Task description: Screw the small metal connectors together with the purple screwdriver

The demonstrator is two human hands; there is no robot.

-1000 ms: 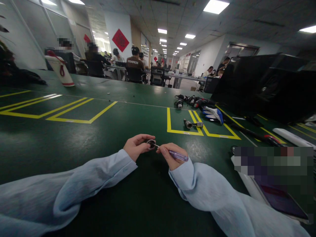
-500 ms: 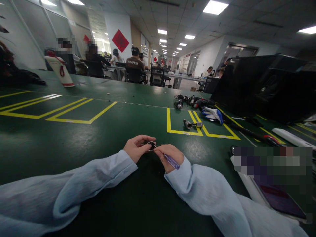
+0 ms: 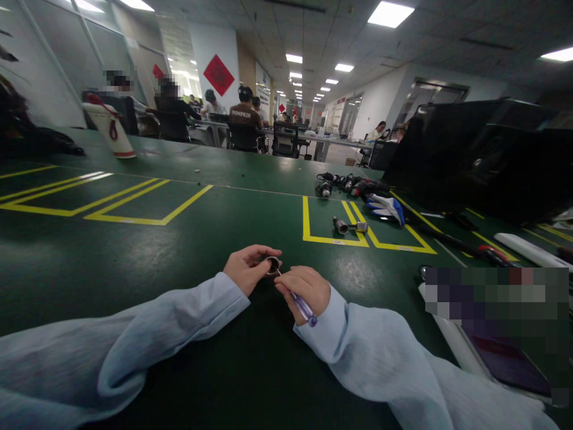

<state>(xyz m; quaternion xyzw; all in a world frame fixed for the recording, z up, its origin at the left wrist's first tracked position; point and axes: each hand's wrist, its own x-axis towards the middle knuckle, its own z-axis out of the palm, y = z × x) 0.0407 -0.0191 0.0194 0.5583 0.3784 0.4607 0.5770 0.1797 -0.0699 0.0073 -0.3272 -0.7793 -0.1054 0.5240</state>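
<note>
Just above the green table, my left hand is closed on a small round metal ring-shaped part, its dark hollow facing me. My fingers cover its far side. My right hand is wrapped round a screwdriver with a see-through purple handle. The handle slants down towards me, and the thin shaft points up and left to the lower edge of the round part. Whether the tip touches it I cannot tell.
Two metal socket-like parts lie by yellow tape ahead on the right. Behind them are dark metal parts and a blue-white glove. A phone lies at right, a cup far left. People sit at desks beyond.
My right hand has shifted slightly down and left, and the screwdriver handle has swung lower and steeper. The round part has turned so that more of its opening shows.
</note>
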